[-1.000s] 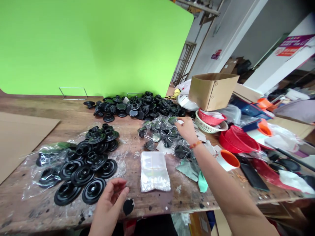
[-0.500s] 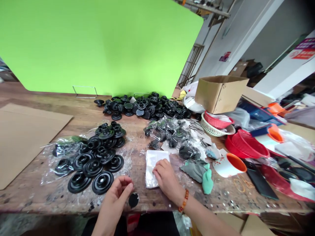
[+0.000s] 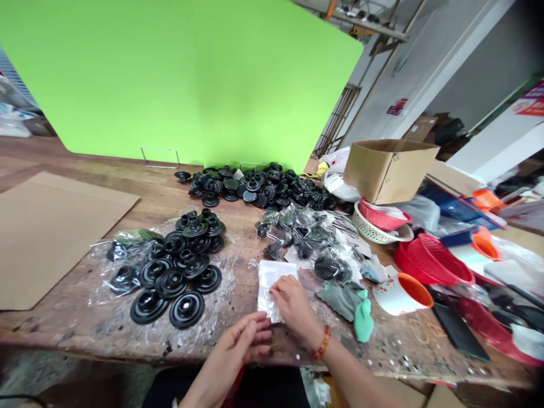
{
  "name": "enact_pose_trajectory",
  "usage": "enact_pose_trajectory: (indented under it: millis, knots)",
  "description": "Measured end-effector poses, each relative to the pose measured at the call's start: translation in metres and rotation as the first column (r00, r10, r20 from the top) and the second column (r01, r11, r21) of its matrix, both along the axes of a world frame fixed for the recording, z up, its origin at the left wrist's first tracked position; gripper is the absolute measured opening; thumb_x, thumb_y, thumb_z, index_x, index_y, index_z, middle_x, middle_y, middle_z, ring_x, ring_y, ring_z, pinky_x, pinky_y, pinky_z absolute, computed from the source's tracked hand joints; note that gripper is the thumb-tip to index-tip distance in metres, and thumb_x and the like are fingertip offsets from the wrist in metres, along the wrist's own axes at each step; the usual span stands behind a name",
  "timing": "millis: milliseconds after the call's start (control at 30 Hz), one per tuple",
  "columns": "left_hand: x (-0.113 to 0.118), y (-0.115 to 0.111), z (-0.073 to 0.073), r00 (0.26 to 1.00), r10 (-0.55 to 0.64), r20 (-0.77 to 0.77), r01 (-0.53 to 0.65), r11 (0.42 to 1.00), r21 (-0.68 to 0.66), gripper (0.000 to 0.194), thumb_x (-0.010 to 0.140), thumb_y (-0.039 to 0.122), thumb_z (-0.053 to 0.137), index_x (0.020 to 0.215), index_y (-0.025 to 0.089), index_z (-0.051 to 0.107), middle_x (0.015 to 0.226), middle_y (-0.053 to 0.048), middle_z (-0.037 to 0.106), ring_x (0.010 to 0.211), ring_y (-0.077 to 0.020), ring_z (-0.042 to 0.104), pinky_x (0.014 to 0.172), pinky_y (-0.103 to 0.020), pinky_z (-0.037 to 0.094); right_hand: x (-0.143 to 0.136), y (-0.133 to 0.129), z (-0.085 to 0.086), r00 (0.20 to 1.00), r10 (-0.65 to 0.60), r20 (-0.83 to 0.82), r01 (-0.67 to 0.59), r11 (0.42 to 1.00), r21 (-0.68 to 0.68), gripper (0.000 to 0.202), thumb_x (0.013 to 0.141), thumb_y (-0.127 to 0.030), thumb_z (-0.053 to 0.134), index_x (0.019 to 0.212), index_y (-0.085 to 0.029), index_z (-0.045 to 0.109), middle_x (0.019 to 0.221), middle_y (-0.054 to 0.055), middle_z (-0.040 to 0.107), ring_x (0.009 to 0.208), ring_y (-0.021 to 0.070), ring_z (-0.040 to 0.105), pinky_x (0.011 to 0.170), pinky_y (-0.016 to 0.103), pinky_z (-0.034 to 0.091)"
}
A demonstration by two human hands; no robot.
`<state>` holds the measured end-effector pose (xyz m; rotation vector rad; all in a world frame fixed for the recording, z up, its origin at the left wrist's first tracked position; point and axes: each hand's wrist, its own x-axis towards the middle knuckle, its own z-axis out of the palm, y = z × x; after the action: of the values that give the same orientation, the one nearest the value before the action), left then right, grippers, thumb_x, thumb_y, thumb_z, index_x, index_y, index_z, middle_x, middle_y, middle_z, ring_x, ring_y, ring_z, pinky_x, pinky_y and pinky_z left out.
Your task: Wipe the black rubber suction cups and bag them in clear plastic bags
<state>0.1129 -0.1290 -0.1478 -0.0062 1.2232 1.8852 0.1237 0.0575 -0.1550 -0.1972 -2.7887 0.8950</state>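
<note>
My right hand (image 3: 295, 309) lies over a stack of clear plastic bags (image 3: 272, 273), its thumb and fingertips pinched together on the top bag. My left hand (image 3: 240, 348) is at the stack's near left corner, fingers stretched out and slightly apart, holding nothing. To the left, several black round knobbed discs (image 3: 186, 309) are piled up. Some of them lie under or in clear plastic film (image 3: 110, 266). Beyond the stack is a heap of black parts bagged in clear plastic (image 3: 304, 232).
A larger pile of black discs (image 3: 255, 184) lies before the green board (image 3: 191, 85). Flat cardboard (image 3: 63, 226) covers the table's left. On the right are a grey-green cloth (image 3: 346, 303), an orange-lined white cup (image 3: 402, 294), red baskets (image 3: 433, 258) and a cardboard box (image 3: 389, 170).
My left hand has moved right, towards the bag stack, and its fingers have straightened. My right hand stays on the stack, fingertips drawn together. The whole view has shifted slightly.
</note>
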Motion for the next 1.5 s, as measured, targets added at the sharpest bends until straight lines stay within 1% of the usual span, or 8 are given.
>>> enact_pose_trajectory:
  millis: [100, 233, 400, 600, 700, 833, 1167, 1500]
  knots:
    - [0.0, 0.002, -0.004, 0.989, 0.004, 0.147, -0.025, 0.99, 0.141, 0.053, 0.084, 0.053, 0.058, 0.122, 0.017, 0.063, 0.129, -0.017, 0.062, 0.122, -0.0266, 0.056, 0.105, -0.04, 0.041, 0.011, -0.009, 0.021, 0.997, 0.055, -0.052, -0.059, 0.995, -0.086, 0.02, 0.088, -0.011, 0.051, 0.07, -0.018, 0.057, 0.073, 0.003, 0.059, 0.08, 0.0196, 0.049, 0.076, 0.035, 0.038]
    - [-0.003, -0.002, 0.006, 0.976, -0.084, 0.202, 0.028, 0.963, 0.267, 0.059, 0.087, 0.06, 0.046, 0.124, 0.017, 0.062, 0.122, -0.016, 0.066, 0.113, -0.0264, 0.061, 0.098, -0.04, 0.045, 0.039, -0.04, 0.04, 0.904, 0.397, -0.16, -0.388, 0.918, 0.088, 0.015, 0.088, -0.011, 0.048, 0.083, -0.019, 0.059, 0.083, 0.005, 0.062, 0.083, 0.0202, 0.048, 0.078, 0.037, 0.038]
    - [-0.013, -0.014, 0.015, 0.998, -0.012, 0.06, 0.01, 1.0, 0.023, 0.033, 0.077, 0.038, 0.071, 0.104, 0.019, 0.072, 0.094, -0.007, 0.074, 0.086, -0.0209, 0.066, 0.085, -0.032, 0.048, 0.044, -0.064, 0.042, 0.755, 0.6, -0.263, -0.561, 0.8, 0.215, 0.012, 0.088, -0.019, 0.052, 0.082, -0.018, 0.062, 0.08, 0.005, 0.064, 0.082, 0.0198, 0.049, 0.077, 0.035, 0.042]
    - [-0.028, -0.04, 0.012, 0.962, 0.094, -0.256, -0.163, 0.951, -0.264, 0.03, 0.07, 0.044, 0.074, 0.06, 0.017, 0.068, 0.057, 0.001, 0.061, 0.057, -0.0144, 0.051, 0.057, -0.023, 0.04, -0.016, -0.06, 0.056, 0.896, 0.399, -0.194, -0.432, 0.885, -0.173, 0.022, 0.094, -0.022, 0.049, 0.082, -0.02, 0.066, 0.082, 0.004, 0.063, 0.083, 0.0165, 0.055, 0.078, 0.03, 0.043]
    - [-0.027, -0.045, 0.01, 0.935, 0.024, -0.354, -0.155, 0.924, -0.348, 0.042, 0.072, 0.047, 0.071, 0.047, 0.018, 0.054, 0.045, 0.004, 0.046, 0.048, -0.0112, 0.041, 0.05, -0.022, 0.032, -0.061, -0.067, 0.035, 0.959, 0.265, -0.098, -0.278, 0.946, -0.165, 0.008, 0.086, -0.023, 0.062, 0.087, -0.018, 0.068, 0.084, 0.004, 0.061, 0.084, 0.0174, 0.055, 0.078, 0.03, 0.042]
    - [-0.022, -0.041, 0.008, 0.923, 0.065, -0.38, -0.203, 0.92, -0.335, 0.05, 0.075, 0.057, 0.063, 0.047, 0.02, 0.044, 0.043, 0.006, 0.037, 0.044, -0.0102, 0.033, 0.045, -0.023, 0.027, -0.099, -0.086, 0.003, 0.967, 0.256, -0.011, -0.255, 0.958, -0.133, 0.031, 0.076, -0.033, 0.073, 0.103, -0.019, 0.066, 0.092, 0.003, 0.058, 0.084, 0.0174, 0.053, 0.076, 0.028, 0.043]
    - [-0.035, -0.046, 0.013, 0.932, 0.129, -0.339, -0.191, 0.969, -0.158, 0.026, 0.08, 0.038, 0.063, 0.097, 0.019, 0.069, 0.07, 0.0, 0.065, 0.067, -0.0157, 0.055, 0.067, -0.025, 0.046, -0.064, -0.057, 0.014, 0.969, 0.242, 0.043, -0.232, 0.958, -0.167, 0.022, 0.073, -0.012, 0.063, 0.094, -0.014, 0.07, 0.087, 0.007, 0.062, 0.082, 0.0193, 0.055, 0.077, 0.031, 0.044]
    - [-0.026, -0.035, 0.026, 0.914, -0.057, -0.401, -0.027, 0.979, -0.201, 0.037, 0.083, 0.05, 0.056, 0.076, 0.017, 0.07, 0.069, -0.002, 0.062, 0.069, -0.0173, 0.054, 0.065, -0.024, 0.044, -0.016, -0.046, 0.045, 0.888, 0.401, 0.225, -0.03, 0.539, -0.842, 0.042, 0.09, -0.05, 0.051, 0.108, -0.016, 0.066, 0.084, 0.004, 0.063, 0.071, 0.0133, 0.057, 0.063, 0.025, 0.046]
